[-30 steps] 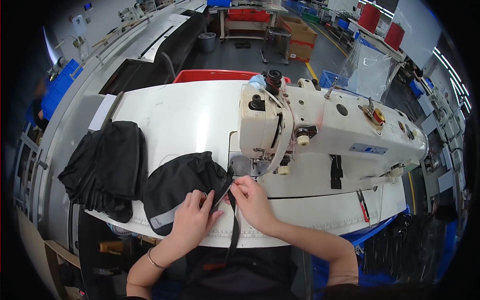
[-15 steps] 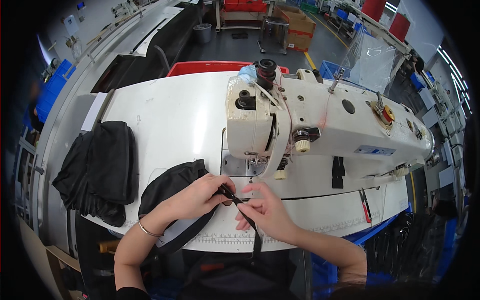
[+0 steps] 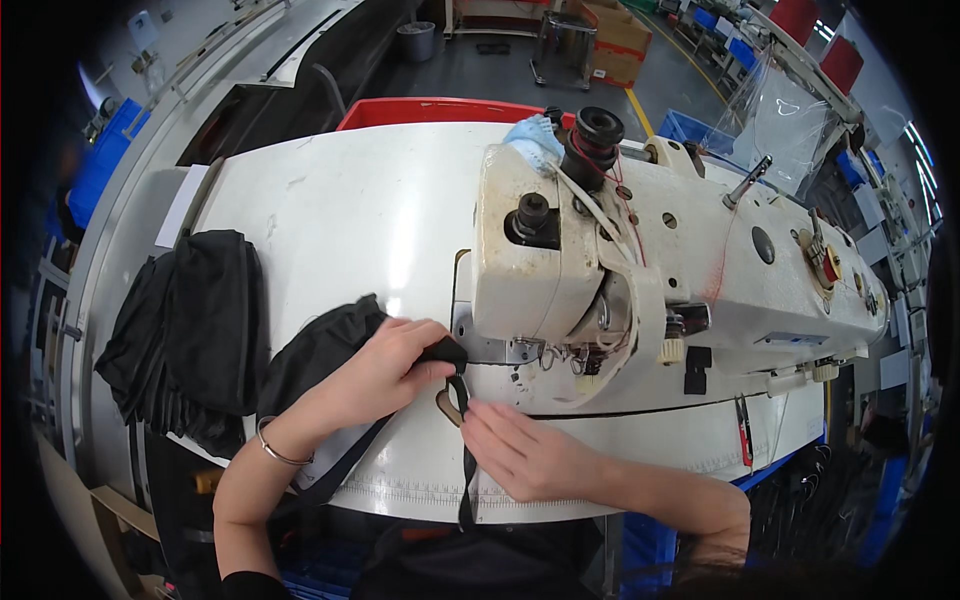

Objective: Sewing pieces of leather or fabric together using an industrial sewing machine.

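My left hand (image 3: 385,368) is closed, pinching the edge of a black fabric piece (image 3: 318,345) that spreads over the white table (image 3: 300,210) beneath my wrist. From this pinch a narrow black strap (image 3: 467,480) hangs toward the table's front edge. The fingers of my right hand (image 3: 525,452) are pressed together on the strap, just below the left fingertips. A small loop, tan inside, shows between the hands. Both hands are in front of the needle area of a white sewing machine (image 3: 530,255). My left hand hides part of the fabric.
Folded black fabric pieces (image 3: 215,335) are stacked at the left. Red-handled snips (image 3: 744,432) and a small black piece (image 3: 697,370) lie at the right, below the machine arm. Behind the table is a red bin (image 3: 440,112). A printed ruler strip runs along the front edge.
My right hand has gone from loosely spread fingers to a pinch on the strap, lower down. The strap now bends into a small loop. The whole view has shifted, with the machine appearing larger.
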